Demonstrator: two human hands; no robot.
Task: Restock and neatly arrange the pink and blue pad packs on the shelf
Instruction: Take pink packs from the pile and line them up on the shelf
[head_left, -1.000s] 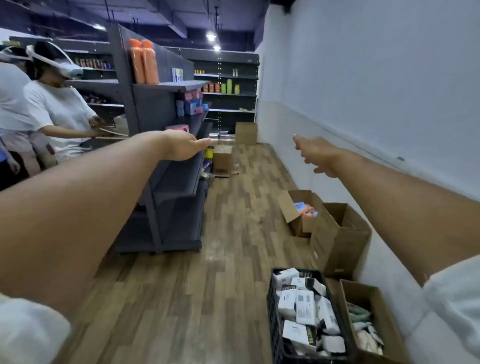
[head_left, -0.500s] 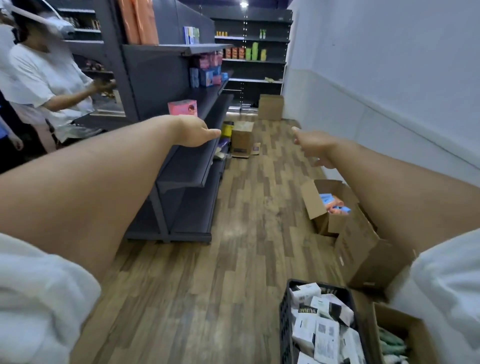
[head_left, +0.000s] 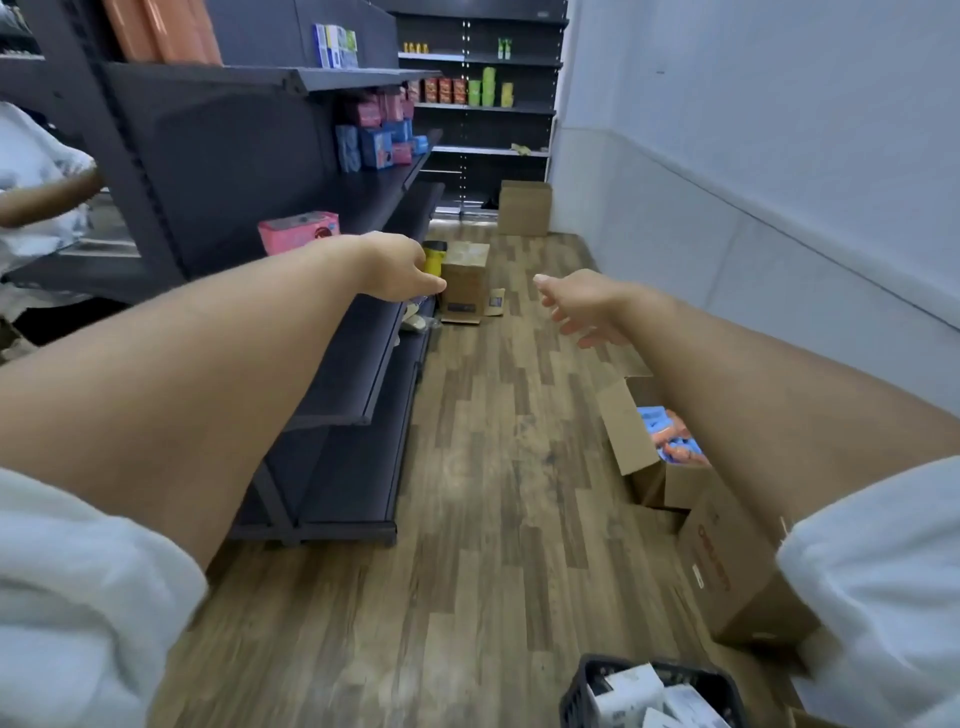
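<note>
On the dark shelf (head_left: 358, 202), a lone pink pad pack (head_left: 298, 232) stands on a middle tier. On the tier above, further along, blue and pink packs (head_left: 376, 140) cluster together. More blue packs (head_left: 652, 418) lie in an open cardboard box (head_left: 628, 439) on the floor by the wall. The left grip (head_left: 400, 265) hovers just right of the lone pack, released and empty. The right grip (head_left: 576, 304) reaches over the floor, fingers loose, holding nothing. A black crate (head_left: 587, 673) of white boxes sits nearest.

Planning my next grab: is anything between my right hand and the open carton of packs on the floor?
Nothing visible. The right hand is empty above bare floor; the open carton lies nearer, below the forearm, its blue packs uncovered.
</note>
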